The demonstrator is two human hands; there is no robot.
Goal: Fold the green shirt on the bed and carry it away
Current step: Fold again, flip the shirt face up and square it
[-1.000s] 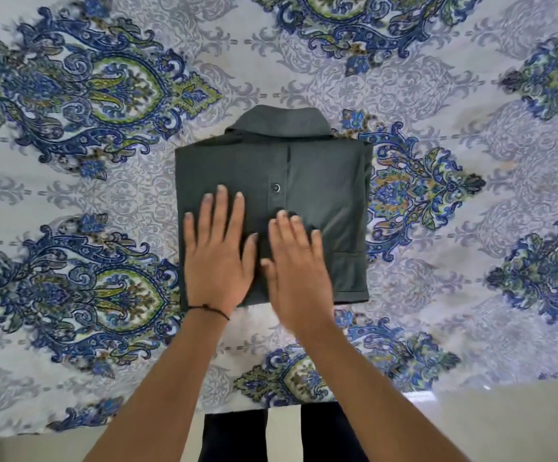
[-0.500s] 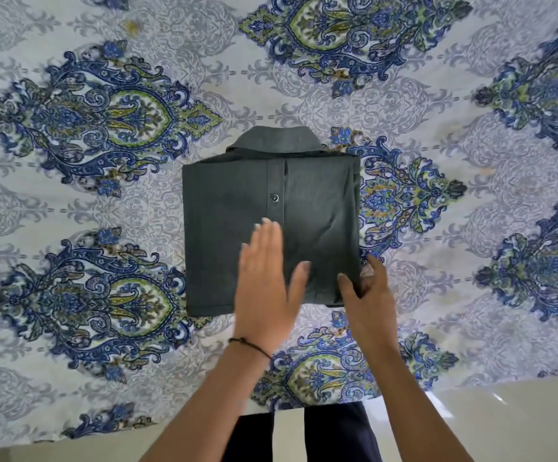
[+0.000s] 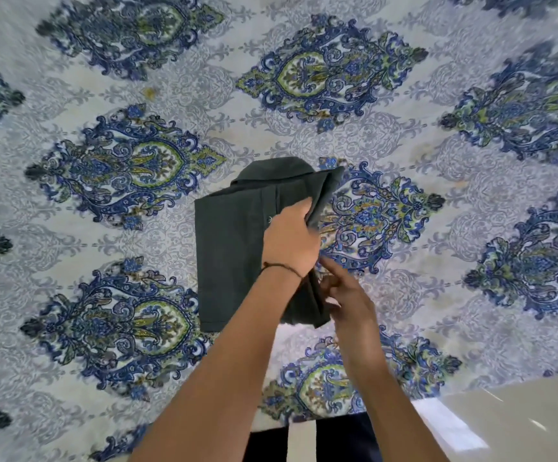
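Note:
The dark green shirt point(image 3: 229, 248), folded into a rectangle with its collar at the far end, lies near the middle of the bed point(image 3: 104, 228). Its right side is lifted and curled up off the sheet. My left hand point(image 3: 291, 238), with a thin black cord at the wrist, grips that raised right edge from above. My right hand point(image 3: 344, 295) is at the shirt's near right corner, fingers under or against the cloth there; the exact hold is hidden by the fabric and my left wrist.
The bed carries a white sheet with a blue and green ornamental pattern. Its near edge runs along the bottom, with pale glossy floor point(image 3: 521, 421) beyond at the lower right. My dark trousers point(image 3: 347, 438) show at the bottom centre.
Both hands left the flat shirt top and went to its right edge. The right side of the shirt has come up off the sheet. The camera has tilted, showing more bed.

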